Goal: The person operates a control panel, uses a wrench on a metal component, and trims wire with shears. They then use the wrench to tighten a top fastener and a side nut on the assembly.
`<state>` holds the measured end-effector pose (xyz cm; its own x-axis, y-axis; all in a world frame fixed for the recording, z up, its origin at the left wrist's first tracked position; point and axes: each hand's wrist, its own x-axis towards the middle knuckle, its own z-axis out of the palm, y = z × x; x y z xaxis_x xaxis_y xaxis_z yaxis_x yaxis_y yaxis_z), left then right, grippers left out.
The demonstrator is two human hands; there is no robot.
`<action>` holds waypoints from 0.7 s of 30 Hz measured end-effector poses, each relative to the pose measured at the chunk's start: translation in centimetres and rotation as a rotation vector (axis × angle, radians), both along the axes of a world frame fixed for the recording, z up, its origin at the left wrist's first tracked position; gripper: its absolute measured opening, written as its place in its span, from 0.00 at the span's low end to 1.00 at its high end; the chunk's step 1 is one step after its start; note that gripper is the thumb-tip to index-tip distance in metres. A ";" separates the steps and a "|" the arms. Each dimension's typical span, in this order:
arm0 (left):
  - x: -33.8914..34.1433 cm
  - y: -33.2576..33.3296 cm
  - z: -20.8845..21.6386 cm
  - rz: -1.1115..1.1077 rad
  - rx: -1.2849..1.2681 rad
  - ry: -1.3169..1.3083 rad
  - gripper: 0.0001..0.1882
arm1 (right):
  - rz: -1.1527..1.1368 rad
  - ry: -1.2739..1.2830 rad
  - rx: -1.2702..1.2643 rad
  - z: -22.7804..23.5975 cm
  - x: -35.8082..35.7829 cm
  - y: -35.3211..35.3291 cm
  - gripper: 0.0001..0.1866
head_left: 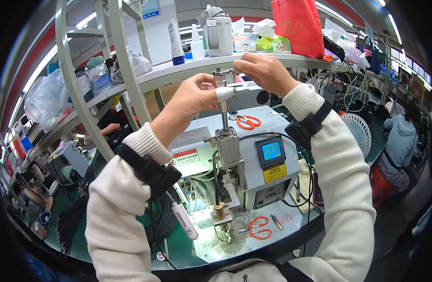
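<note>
Both my arms, in white knit sleeves with black straps, reach up to the top of a bench machine (267, 117). My left hand (193, 101) closes its fingers round a shiny metal collar (220, 80) on the machine's upright rod (224, 120); a white covering wraps one of its digits. My right hand (264, 73) is pinched at the collar's right side, its fingertips partly hidden, so what it grips is unclear. A pale narrow piece (241, 86) sticks out below it. Under the rod stands a metal cylinder block (227, 148).
Orange-handled cutters (248, 122) lie on the machine, red-handled ones (260, 228) on its littered base plate (244, 248). A small screen (271, 150) faces me. A shelf (192, 67) carries a flask (218, 35), bottles and a red bag (298, 28). Another person (401, 141) sits at right.
</note>
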<state>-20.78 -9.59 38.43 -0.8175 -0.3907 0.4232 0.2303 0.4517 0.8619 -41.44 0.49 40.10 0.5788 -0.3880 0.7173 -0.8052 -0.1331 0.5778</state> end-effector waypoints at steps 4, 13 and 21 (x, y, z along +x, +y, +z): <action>1.5 -0.2 -0.1 -0.035 0.015 -0.011 0.29 | -0.035 0.010 -0.013 0.0 0.0 0.4 0.13; 1.6 1.5 -0.1 -0.254 0.129 -0.098 0.32 | -0.152 0.077 -0.047 0.6 0.5 1.8 0.14; 0.0 2.4 -0.4 -0.239 0.183 -0.150 0.32 | -0.163 0.086 -0.055 1.0 0.5 3.2 0.14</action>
